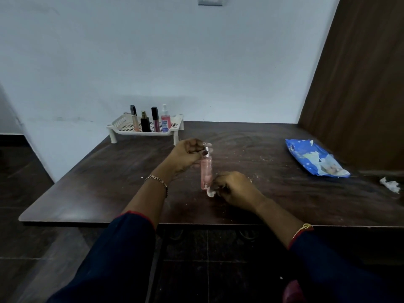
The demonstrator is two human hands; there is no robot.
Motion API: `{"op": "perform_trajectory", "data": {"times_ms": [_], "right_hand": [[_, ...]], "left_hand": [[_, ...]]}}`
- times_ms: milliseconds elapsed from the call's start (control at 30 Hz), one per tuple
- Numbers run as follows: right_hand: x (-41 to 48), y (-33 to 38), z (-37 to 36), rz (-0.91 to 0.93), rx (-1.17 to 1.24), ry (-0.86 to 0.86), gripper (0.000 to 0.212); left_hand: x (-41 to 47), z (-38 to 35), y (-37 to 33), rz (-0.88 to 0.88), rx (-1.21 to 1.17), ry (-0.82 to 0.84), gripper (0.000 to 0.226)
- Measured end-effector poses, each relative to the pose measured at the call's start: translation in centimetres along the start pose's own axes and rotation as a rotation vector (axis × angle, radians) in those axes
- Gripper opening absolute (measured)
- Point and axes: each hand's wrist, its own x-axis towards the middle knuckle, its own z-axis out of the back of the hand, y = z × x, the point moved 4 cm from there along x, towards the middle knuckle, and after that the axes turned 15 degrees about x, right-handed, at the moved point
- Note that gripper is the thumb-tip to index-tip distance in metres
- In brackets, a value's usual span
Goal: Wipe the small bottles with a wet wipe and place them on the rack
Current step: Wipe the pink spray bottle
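Observation:
My left hand (188, 153) grips the silver top of a slim pink spray bottle (206, 170), held upright over the middle of the dark wooden table (87, 182). My right hand (235, 190) presses a small white wet wipe (211, 192) against the bottle's lower end. At the back left stands a white perforated rack (122, 125) holding several small bottles: a slim clear tube (134, 118), a black perfume bottle (145, 122), a dark-capped tube (155, 119) and a pink spray bottle (165, 120).
A blue pack of wet wipes (314, 158) lies at the right of the table, with a crumpled used wipe (390, 184) near the right edge. A brown wooden panel (360, 84) rises at the right. White crumbs dot the tabletop.

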Motion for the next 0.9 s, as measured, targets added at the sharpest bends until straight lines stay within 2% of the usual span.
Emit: {"op": "perform_trajectory", "data": {"times_ms": [67, 167, 267, 367, 467, 567, 900], "right_hand": [[-0.1, -0.2, 0.5, -0.024, 0.003, -0.026, 0.018], [0.1, 0.1, 2.1, -0.025, 0.033, -0.268, 0.006], [1.1, 1.4, 2.8, 0.022, 0.009, -0.382, 0.015], [2.2, 2.6, 2.1, 0.056, -0.025, -0.355, 0.021], [2.3, 2.9, 0.9, 0.074, -0.085, -0.333, 0.023], [2.5, 3.2, 0.9, 0.113, -0.095, -0.325, 0.023], [2.5, 3.8, 1.8, 0.219, -0.205, -0.281, 0.018]], "left_hand": [[-0.2, 0.1, -0.3, -0.020, 0.017, 0.003, 0.015], [-0.7, 0.4, -0.5, -0.034, 0.037, -0.029, 0.017], [-0.9, 0.6, -0.5, -0.017, 0.066, -0.096, 0.014], [-0.9, 0.3, -0.3, -0.015, 0.111, -0.127, 0.009], [-1.4, -0.7, 1.0, 0.010, 0.167, -0.180, 0.019], [-1.6, -0.8, 1.5, 0.005, 0.108, -0.239, 0.024], [-0.7, -0.7, 0.9, 0.005, -0.002, -0.218, 0.025]]}}
